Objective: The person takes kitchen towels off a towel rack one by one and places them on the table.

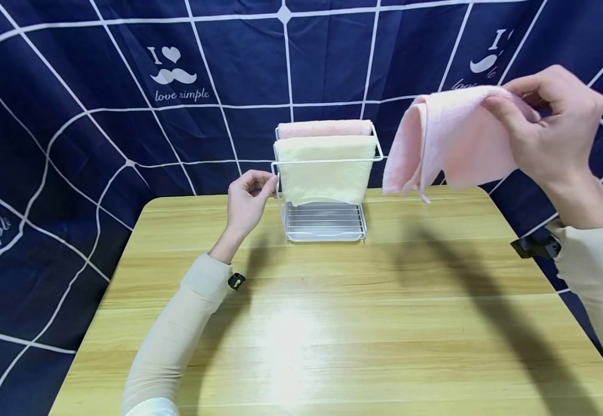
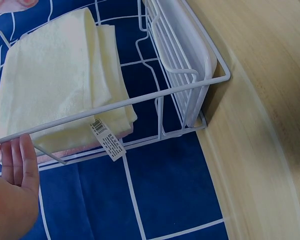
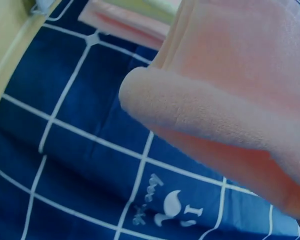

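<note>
A white wire towel rack [image 1: 365, 226] stands at the back of the table. A folded pale yellow towel [image 1: 327, 179] hangs over one of its bars, with a folded pink towel [image 1: 324, 127] behind it. My left hand [image 1: 246, 202] holds the rack's front wire at the upper left; in the left wrist view its fingers [image 2: 27, 162] lie against that wire. To the right of the rack, my right hand [image 1: 561, 127] pinches another pink towel [image 1: 462, 127] by its upper fold, in the air. This towel hangs doubled over and fills much of the right wrist view.
Beneath the rack's hanging bars is a slatted base with a white tray [image 2: 210, 62]. A printed label [image 2: 108, 139] dangles from the yellow towel. Dark blue cloth with white grid lines [image 1: 249, 63] surrounds the back and sides of the wooden table [image 1: 358, 335].
</note>
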A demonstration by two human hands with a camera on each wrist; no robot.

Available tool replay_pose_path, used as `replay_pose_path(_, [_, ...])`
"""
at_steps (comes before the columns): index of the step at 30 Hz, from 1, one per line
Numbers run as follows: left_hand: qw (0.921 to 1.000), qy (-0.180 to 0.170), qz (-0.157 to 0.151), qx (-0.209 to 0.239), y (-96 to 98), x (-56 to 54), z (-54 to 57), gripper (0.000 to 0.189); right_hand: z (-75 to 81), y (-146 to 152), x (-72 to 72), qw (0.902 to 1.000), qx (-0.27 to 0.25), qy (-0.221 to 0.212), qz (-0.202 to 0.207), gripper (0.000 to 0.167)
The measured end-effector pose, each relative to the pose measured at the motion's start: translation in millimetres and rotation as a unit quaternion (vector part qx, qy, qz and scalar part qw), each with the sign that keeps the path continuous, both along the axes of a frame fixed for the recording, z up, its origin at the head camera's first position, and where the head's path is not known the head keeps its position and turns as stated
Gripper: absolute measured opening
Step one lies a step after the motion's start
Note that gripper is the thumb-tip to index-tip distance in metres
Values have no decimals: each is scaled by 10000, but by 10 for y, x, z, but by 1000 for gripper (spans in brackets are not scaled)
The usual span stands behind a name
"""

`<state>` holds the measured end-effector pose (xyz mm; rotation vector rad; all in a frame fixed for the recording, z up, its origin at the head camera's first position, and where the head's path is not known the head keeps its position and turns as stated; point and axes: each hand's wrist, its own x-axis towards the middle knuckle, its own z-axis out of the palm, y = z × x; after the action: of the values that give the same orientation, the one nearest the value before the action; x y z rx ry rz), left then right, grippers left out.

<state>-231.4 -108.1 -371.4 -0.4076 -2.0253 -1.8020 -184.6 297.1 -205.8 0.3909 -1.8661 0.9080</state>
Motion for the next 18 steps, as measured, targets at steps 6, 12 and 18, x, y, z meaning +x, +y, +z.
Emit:
replay_pose_path(6, [10000, -58, -51, 58, -5, 0, 4, 16, -166, 150, -12, 9993, 311, -160, -162, 52])
replay_pose_path(12, [9999, -65, -86, 80, -7, 3, 18, 16, -364, 300, -54, 9961, 767, -367, -251, 37])
replay_pose_path(18, [9999, -80, -84, 108, -4, 2, 20, 16, -566, 343, -62, 9918, 1117, -531, -333, 40])
